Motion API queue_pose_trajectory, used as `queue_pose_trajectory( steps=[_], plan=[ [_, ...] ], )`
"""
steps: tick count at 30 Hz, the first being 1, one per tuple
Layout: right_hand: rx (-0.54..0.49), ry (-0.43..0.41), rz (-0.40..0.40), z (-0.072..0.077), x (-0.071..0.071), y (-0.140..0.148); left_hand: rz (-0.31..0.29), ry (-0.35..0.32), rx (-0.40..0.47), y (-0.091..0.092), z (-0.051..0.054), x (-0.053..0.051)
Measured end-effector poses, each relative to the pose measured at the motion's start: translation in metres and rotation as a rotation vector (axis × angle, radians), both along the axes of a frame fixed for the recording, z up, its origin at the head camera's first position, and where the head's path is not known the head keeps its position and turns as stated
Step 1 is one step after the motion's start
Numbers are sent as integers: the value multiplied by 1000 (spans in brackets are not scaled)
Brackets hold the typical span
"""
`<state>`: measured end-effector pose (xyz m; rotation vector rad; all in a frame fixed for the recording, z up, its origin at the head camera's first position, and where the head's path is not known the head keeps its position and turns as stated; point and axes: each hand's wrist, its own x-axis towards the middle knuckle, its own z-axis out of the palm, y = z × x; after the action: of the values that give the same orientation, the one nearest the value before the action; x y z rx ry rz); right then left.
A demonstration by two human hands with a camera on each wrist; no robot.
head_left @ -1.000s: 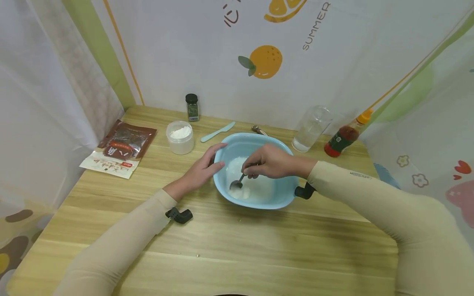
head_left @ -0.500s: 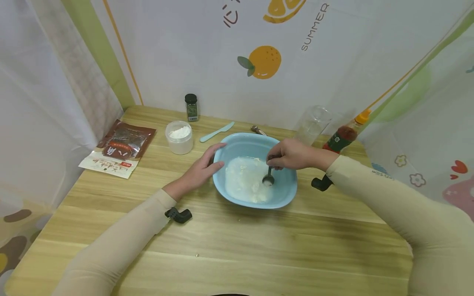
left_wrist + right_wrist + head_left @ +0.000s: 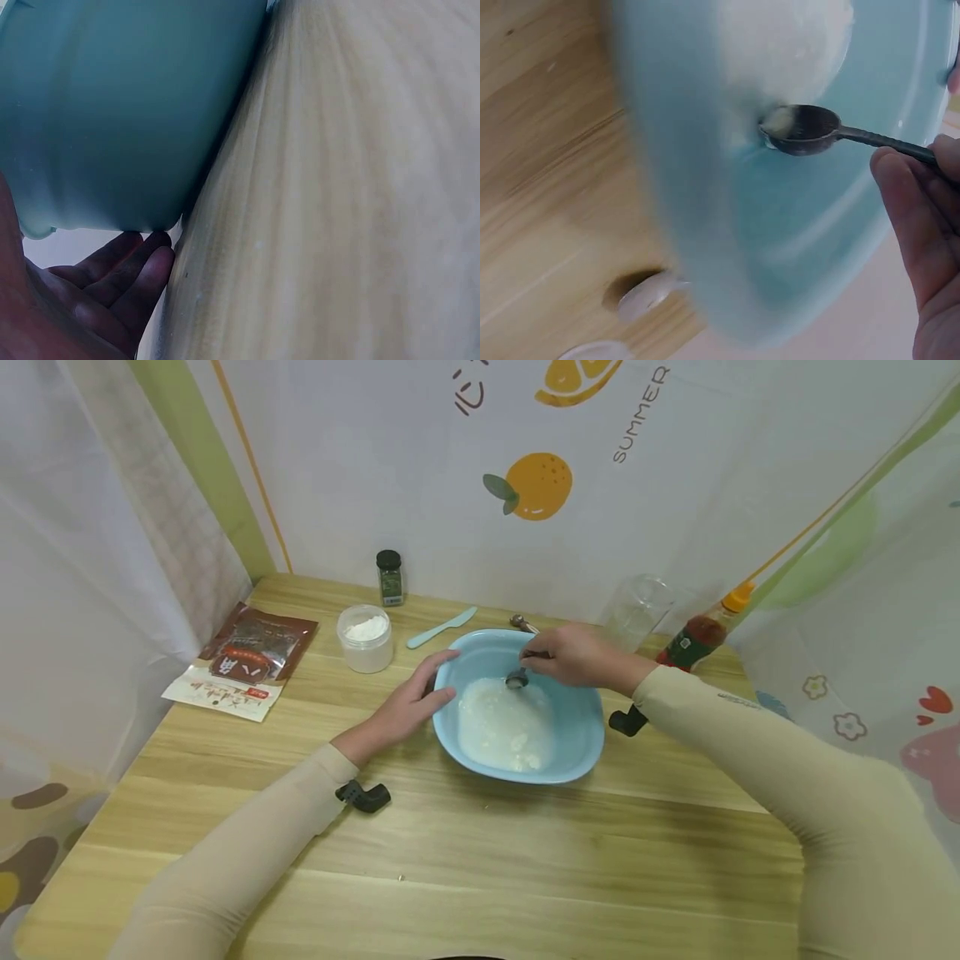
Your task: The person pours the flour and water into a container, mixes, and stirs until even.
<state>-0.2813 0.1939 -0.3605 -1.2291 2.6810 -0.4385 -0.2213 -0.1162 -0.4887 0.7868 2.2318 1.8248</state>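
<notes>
A light blue basin (image 3: 573, 745) stands on the wooden table with milky, lumpy white liquid (image 3: 502, 725) inside. My left hand (image 3: 401, 706) holds its left rim, thumb and index finger at the edge. Its other fingers touch the outer wall low down in the left wrist view. Between thumb and fingers, my right hand (image 3: 573, 656) pinches the handle of a dark measuring spoon (image 3: 802, 131). The spoon's bowl is near the liquid's far edge, and a whitish lump shows in it. Part of the handle is hidden by the right hand.
Behind the basin lie a second spoon (image 3: 522, 623) and a pale blue spreader (image 3: 441, 628). Left are an open jar of white powder (image 3: 365, 647), a small dark-capped jar (image 3: 390, 581) and a brown packet (image 3: 247, 656). A clear glass (image 3: 641, 606) and a red sauce bottle (image 3: 697, 637) stand right.
My right hand has swept the spoon from the basin's near left to its right side, then to the far middle. The left hand and the basin stay nearly still.
</notes>
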Motion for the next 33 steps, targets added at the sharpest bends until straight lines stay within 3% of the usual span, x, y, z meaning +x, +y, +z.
queue_pose_trajectory(
  steps=[6,11,23,33],
  plan=[
    [-81,-10,145,-5,2,-27,-18,-1,22,1,-1,1],
    [-136,2,245,-9,0,-32,-21,1,33,4,-1,0],
    [-36,70,288,-4,-4,-7,-9,-8,25,2,-1,0],
    [29,90,225,2,12,20,7,7,-1,0,-1,-1]
  ],
)
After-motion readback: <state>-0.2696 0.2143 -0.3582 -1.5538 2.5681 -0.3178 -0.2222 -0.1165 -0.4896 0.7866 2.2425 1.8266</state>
